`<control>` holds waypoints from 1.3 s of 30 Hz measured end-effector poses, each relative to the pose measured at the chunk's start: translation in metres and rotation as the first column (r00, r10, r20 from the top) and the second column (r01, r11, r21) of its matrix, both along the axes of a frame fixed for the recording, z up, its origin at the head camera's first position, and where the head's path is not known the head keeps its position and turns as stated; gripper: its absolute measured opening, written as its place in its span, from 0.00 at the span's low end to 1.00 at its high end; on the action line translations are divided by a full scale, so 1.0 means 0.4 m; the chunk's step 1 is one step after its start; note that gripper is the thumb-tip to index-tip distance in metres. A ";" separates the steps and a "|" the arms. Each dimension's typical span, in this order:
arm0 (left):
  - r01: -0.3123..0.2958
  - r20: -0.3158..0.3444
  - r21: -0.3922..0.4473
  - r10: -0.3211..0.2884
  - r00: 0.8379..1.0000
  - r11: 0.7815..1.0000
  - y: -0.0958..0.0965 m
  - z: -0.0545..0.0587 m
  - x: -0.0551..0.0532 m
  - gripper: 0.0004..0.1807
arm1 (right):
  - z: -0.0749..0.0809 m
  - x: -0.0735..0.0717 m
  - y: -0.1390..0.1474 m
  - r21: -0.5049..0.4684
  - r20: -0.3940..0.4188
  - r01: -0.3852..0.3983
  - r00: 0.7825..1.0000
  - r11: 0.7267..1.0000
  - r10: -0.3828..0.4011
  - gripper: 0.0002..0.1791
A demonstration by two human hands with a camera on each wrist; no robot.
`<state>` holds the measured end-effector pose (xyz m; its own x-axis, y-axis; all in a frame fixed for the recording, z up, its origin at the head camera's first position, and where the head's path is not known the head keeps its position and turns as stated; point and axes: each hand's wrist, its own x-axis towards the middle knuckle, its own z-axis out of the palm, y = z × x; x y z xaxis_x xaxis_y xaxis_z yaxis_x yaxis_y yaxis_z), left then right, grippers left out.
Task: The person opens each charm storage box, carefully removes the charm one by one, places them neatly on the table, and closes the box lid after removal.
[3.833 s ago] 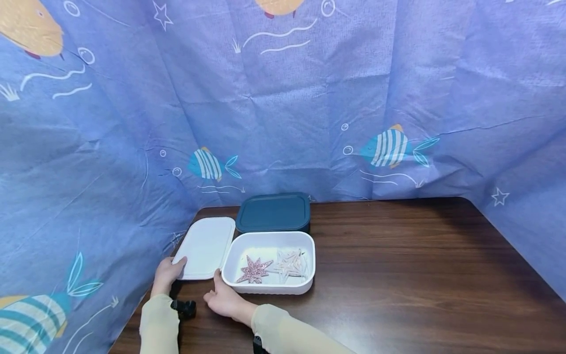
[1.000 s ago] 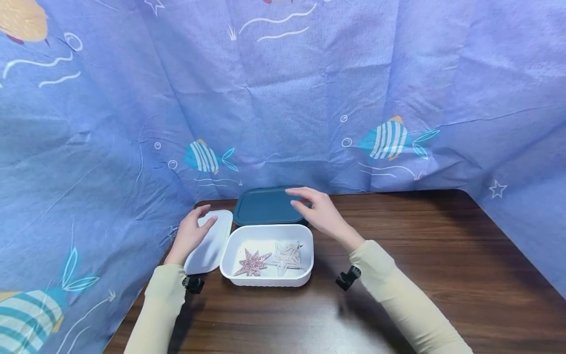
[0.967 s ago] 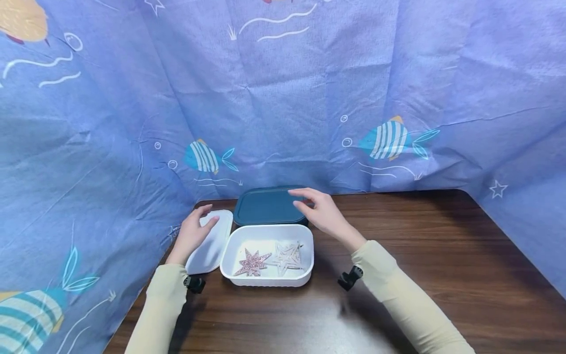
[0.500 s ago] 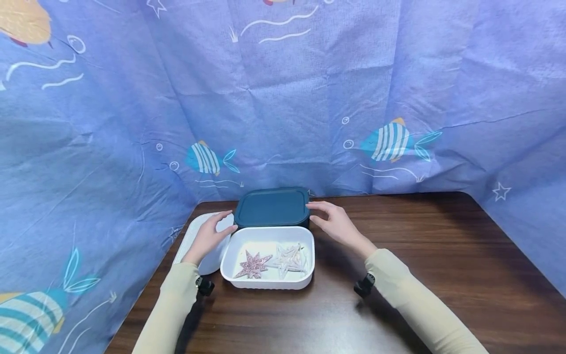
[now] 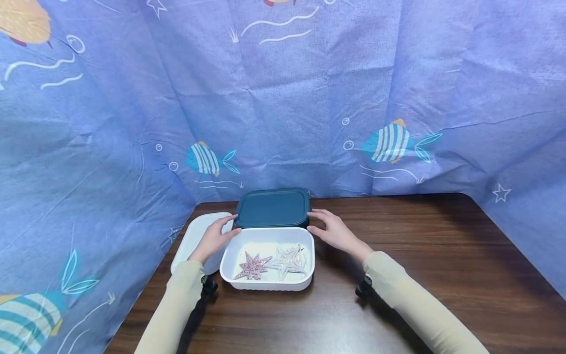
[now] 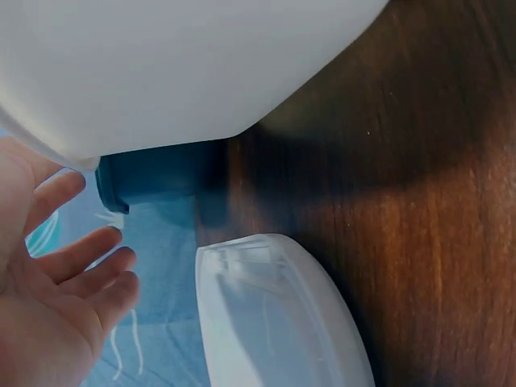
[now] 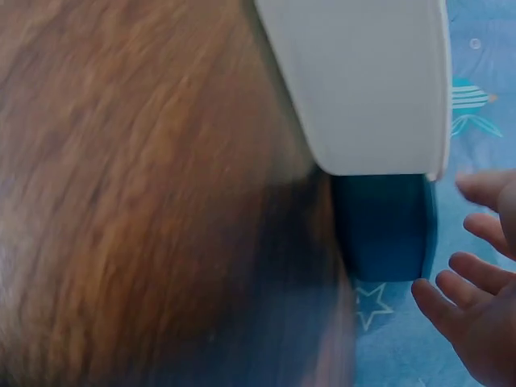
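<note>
A white open box [image 5: 267, 285] stands on the table, holding a pink glitter star [image 5: 254, 267] and pale star ornaments [image 5: 287, 262]. Directly behind it is a dark blue lidded box [image 5: 271, 208]. My left hand [image 5: 214, 239] is at the two boxes' left ends, thumb by the white rim, fingers spread. At the right ends is my right hand [image 5: 337, 233], fingers extended towards the blue box. In the right wrist view, a small gap separates that hand [image 7: 476, 310] from the blue box [image 7: 383, 226]. Whether the left fingertips touch the blue box cannot be told.
A white lid [image 5: 187, 246] lies left of the boxes, partly under my left forearm and hand. The brown wooden table [image 5: 420, 255] extends to the right. A blue fish-patterned cloth [image 5: 283, 123] hangs behind and along the sides.
Earlier the left hand was on the white lid and the right at the white box's left side. Both rose, spread, and have since lowered to opposite ends of the boxes.
</note>
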<state>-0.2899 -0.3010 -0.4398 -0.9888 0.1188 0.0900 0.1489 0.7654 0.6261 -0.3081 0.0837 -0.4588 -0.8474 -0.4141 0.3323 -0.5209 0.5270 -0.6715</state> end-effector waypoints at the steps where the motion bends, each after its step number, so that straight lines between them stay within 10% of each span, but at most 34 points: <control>1: 0.000 0.000 0.004 0.000 1.000 1.000 0.000 -0.002 -0.002 0.34 | -0.003 -0.001 0.000 0.012 0.004 -0.004 1.000 1.000 0.004 0.30; 15: 0.062 0.033 0.088 -0.065 0.997 0.994 -0.003 -0.007 -0.010 0.30 | -0.027 -0.026 -0.009 0.105 0.051 -0.013 0.999 0.994 0.008 0.36; 39: 0.005 0.065 0.055 -0.008 0.998 0.998 -0.002 -0.014 -0.018 0.29 | -0.035 -0.033 -0.030 0.015 0.115 -0.014 0.993 1.000 0.012 0.36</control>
